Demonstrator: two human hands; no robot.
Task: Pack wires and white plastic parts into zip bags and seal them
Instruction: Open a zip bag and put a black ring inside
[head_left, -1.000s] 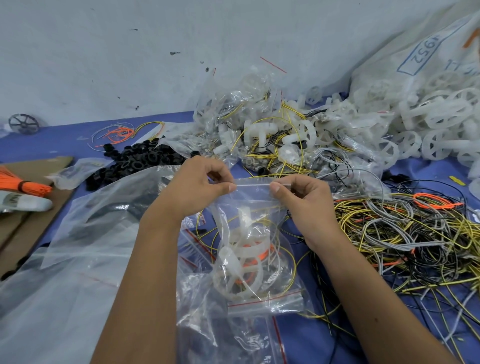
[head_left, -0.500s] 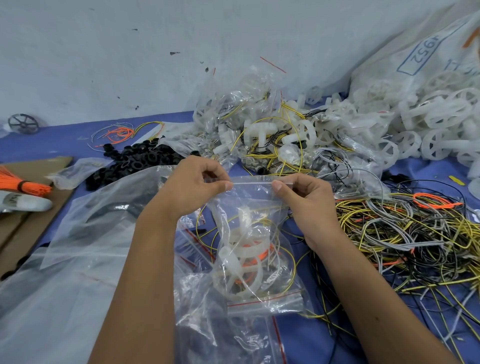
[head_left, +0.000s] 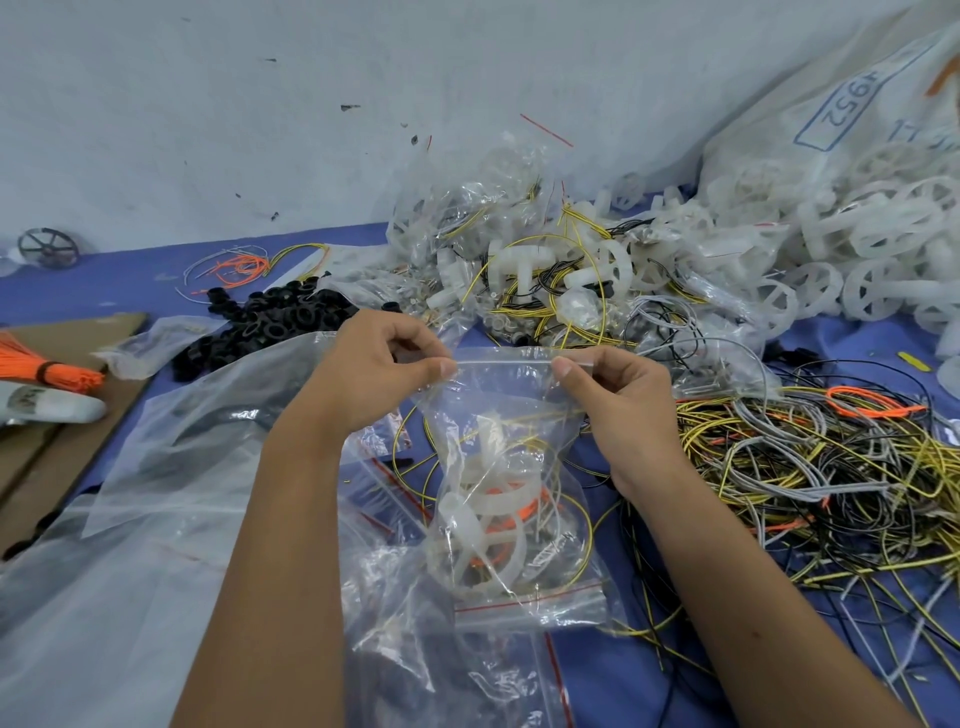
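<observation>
- Nearest the camera, loose clear plastic bags (head_left: 156, 597) lie spread over the blue worktop (head_left: 613, 670), some with red zip strips.
- Above them hangs the zip bag (head_left: 511, 499), held upright by its top edge between the two hands — inside it sit a white plastic wheel part (head_left: 483, 540), an orange wire and thin yellow wires.
- The left hand (head_left: 374, 374) pinches the bag's top strip at its left end, thumb tip against forefinger; its grip is narrow and closed on the plastic.
- The right hand (head_left: 618, 395) pinches the same strip toward its right end, also between thumb and forefinger, the other fingers curled beneath.
- Whether the strip between the two pinches is pressed closed cannot be told.
- To the right of the right forearm a tangled heap of wires (head_left: 810, 478) — yellow, grey, black, some orange — covers the worktop.
- At the left edge lie a bundle of orange ties (head_left: 47, 371) on brown cardboard (head_left: 62, 415).
- Beyond the left hand sits a pile of black rings (head_left: 270, 327).
- Farther back, a mound of filled bags (head_left: 498, 244) with white parts and yellow wire rests near the wall.
- At far right, white plastic wheels (head_left: 872, 260) spill from a large sack (head_left: 831, 119).
</observation>
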